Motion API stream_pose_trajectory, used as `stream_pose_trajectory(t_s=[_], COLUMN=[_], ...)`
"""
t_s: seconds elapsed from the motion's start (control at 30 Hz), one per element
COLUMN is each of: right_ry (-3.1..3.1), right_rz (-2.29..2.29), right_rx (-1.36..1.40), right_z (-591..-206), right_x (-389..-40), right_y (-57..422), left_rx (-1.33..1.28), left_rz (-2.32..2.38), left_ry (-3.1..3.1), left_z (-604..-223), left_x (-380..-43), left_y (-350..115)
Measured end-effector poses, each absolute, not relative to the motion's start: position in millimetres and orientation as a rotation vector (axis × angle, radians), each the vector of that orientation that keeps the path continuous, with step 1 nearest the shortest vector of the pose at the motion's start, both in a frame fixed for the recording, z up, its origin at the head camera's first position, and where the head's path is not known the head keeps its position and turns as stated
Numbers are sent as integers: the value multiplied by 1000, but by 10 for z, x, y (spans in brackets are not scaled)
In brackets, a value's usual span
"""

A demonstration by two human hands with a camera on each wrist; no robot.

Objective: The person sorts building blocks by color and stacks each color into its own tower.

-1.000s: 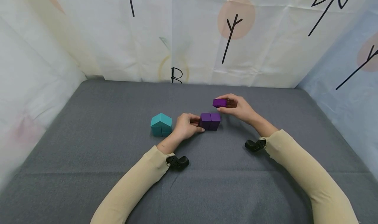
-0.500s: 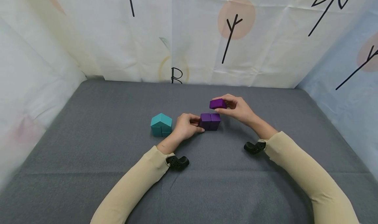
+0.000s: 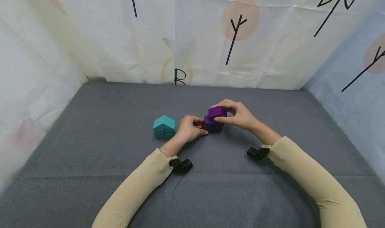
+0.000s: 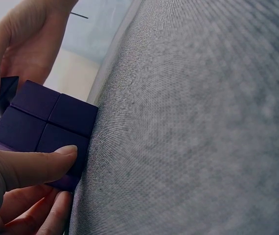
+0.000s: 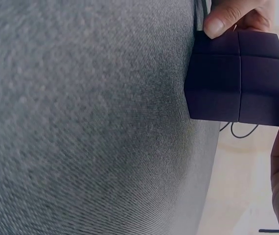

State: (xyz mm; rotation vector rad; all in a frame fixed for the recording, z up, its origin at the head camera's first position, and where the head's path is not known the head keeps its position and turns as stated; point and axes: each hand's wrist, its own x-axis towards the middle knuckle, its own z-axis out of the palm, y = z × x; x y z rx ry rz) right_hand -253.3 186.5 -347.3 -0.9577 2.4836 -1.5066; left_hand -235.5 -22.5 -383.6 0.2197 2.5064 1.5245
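Purple cube-like blocks stand two wide and two high on the grey cloth. My left hand grips this stack at its left side, thumb on the front face and the other fingers round the side. Over the stack, my right hand pinches a brighter purple block between thumb and fingers. That block looks wedge-like, its pointed end showing in the left wrist view. Whether it touches the stack, I cannot tell. In the right wrist view the stack shows, but the pinched block is not seen.
Left of the stack stands a teal house-shaped group of blocks with a peaked top, near my left wrist. Grey cloth covers the table. Patterned white curtains hang behind and at both sides. Black devices sit at both wrists.
My right hand has moved left and down with the purple block, from behind the stack's right side to over its top. My left hand has stayed on the stack.
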Motion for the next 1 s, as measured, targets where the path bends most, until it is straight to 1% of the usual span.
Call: stream_pose_trajectory(t_s=[0.53, 1.0], right_ry=[2514, 2495], right_rz=[-1368, -1334], right_rx=[-1013, -977], right_z=[-3486, -3524], right_x=[-2521, -2535], right_y=[1820, 1818], left_rx=[233, 233], left_rz=[1516, 1507], left_ry=[2519, 2516], left_z=[-3848, -3850], left_x=[-2356, -2362], left_y=[-230, -227])
